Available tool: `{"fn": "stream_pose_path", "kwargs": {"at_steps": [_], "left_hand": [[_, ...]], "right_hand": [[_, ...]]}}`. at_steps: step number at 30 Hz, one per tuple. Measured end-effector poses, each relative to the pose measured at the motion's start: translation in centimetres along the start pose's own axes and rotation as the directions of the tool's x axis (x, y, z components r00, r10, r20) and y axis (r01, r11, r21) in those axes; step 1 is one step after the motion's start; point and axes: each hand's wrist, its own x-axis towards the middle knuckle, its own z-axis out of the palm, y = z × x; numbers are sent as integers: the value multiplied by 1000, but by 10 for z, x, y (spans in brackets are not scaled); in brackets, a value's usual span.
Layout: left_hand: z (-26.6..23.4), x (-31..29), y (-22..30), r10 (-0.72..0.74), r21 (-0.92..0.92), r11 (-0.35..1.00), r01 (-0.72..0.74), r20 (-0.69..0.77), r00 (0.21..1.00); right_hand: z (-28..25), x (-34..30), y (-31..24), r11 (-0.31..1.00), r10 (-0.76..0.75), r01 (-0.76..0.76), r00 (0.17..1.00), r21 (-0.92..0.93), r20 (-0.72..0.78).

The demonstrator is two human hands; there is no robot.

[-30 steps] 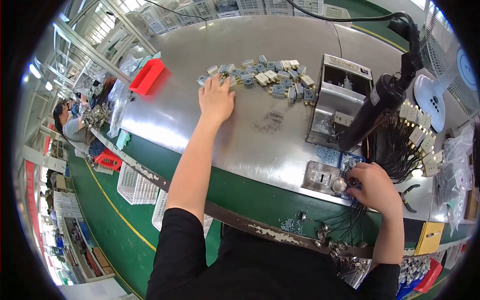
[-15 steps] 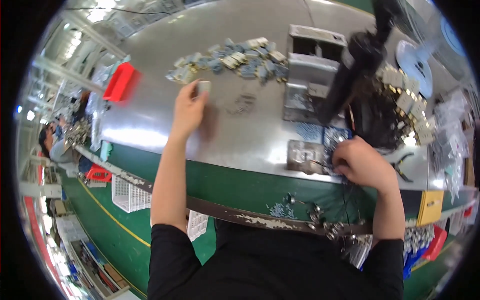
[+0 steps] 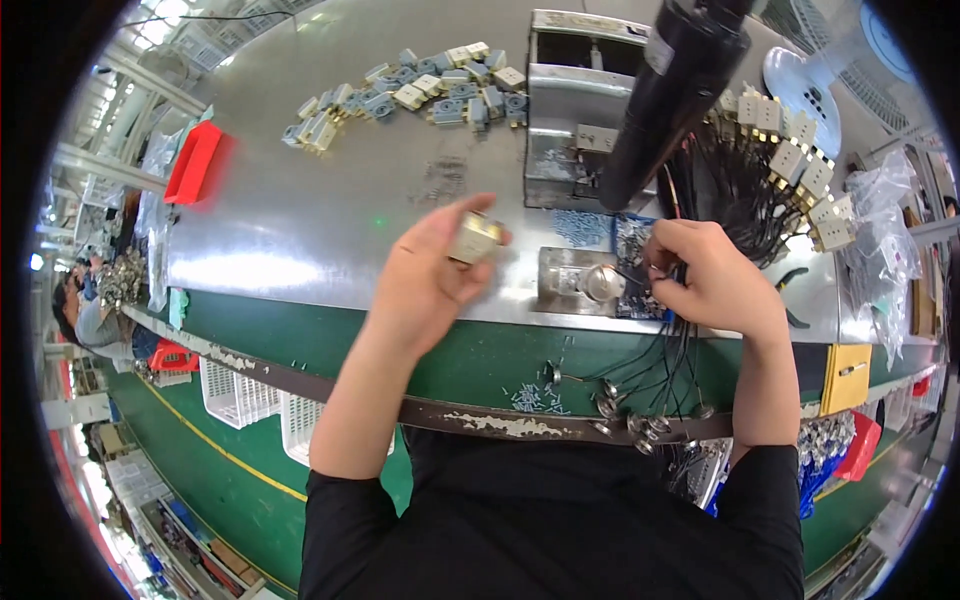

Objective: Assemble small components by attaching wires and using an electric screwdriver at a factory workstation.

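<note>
My left hand (image 3: pixel 425 275) is raised over the bench, its fingers closed round a small cream terminal block (image 3: pixel 476 238) with brass-coloured metal at its edge. My right hand (image 3: pixel 715 275) is pinched over a blue tray (image 3: pixel 640 303) of small dark parts. A black wire runs into its fingertips from a round metal disc (image 3: pixel 601 283), which lies over a metal fixture plate (image 3: pixel 562 272). The fingertips themselves are partly hidden. Several black wires with round metal ends (image 3: pixel 655 425) trail from beneath this hand over the bench's front edge.
Many cream and grey blocks (image 3: pixel 410 90) lie at the back. Behind the tray stand a metal box (image 3: pixel 578 95) and a thick black tool (image 3: pixel 680 85). Blue screws (image 3: pixel 583 228) lie near the tray. Wired blocks (image 3: pixel 790 160), pliers (image 3: pixel 792 300) and a fan (image 3: pixel 805 95) are at the right.
My left hand has come from the pile of blocks toward me and to the right, carrying the cream block. The round disc now shows over the fixture plate. My view has shifted slightly.
</note>
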Motion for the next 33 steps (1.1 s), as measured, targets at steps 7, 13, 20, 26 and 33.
{"fn": "stream_pose_path", "kwargs": {"at_steps": [7, 13, 20, 26, 33], "left_hand": [[24, -12, -12, 463, 690, 349, -634, 461, 757], [34, -2, -11, 474, 685, 356, -636, 455, 754], [27, 30, -51, 324, 721, 310, -620, 534, 781], [13, 39, -59, 397, 684, 183, -706, 606, 689], [21, 33, -39, 360, 672, -31, -740, 699, 618]], "right_hand": [[-1, 2, -1, 998, -51, 56, 990, 36, -129], [-5, 0, -7, 999, -4, 14, 983, 51, -183], [-11, 1, -9, 995, -100, 100, 983, -13, -152], [-12, -3, -4, 991, -21, 48, 977, 122, -211], [-16, -2, -7, 984, -124, 142, 979, 108, -161]]}}
